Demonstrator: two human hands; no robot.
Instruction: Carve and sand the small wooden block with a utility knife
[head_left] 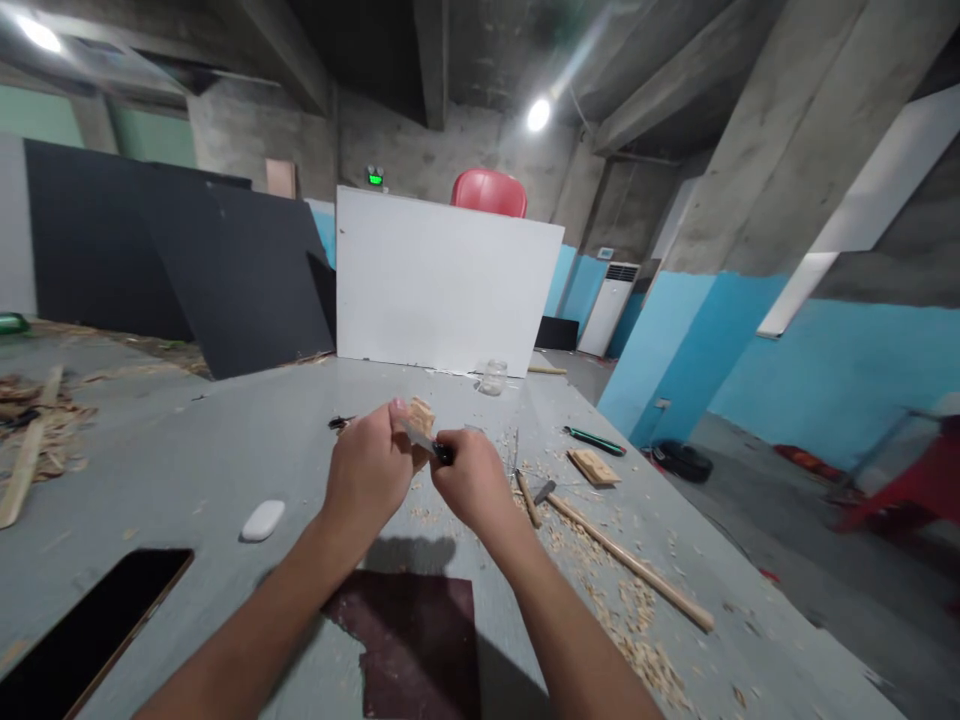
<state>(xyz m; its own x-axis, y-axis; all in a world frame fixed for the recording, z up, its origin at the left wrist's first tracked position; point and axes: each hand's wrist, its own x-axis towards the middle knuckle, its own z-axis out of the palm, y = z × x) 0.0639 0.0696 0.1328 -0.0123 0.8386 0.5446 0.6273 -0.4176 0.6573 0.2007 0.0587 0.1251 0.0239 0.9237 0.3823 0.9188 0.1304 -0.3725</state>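
Note:
Above the middle of the grey table, my left hand [369,455] is closed around a small piece of light wood [421,410], whose upper end shows past the fingers. My right hand [471,470] grips the dark handle of a knife [418,435]; its blade points left and lies against the wood, near my left thumb. Part of the wood is hidden by my left fingers. Below both hands a dark red sheet of sandpaper [420,640] with a torn left edge lies flat on the table.
A hammer [630,560], a carved wood block [594,467] and a green-and-black cutter [595,441] lie right, among wood shavings [637,620]. A glass jar [493,377] stands before a white board [450,280]. Left are a phone [97,630] and a white case [262,521].

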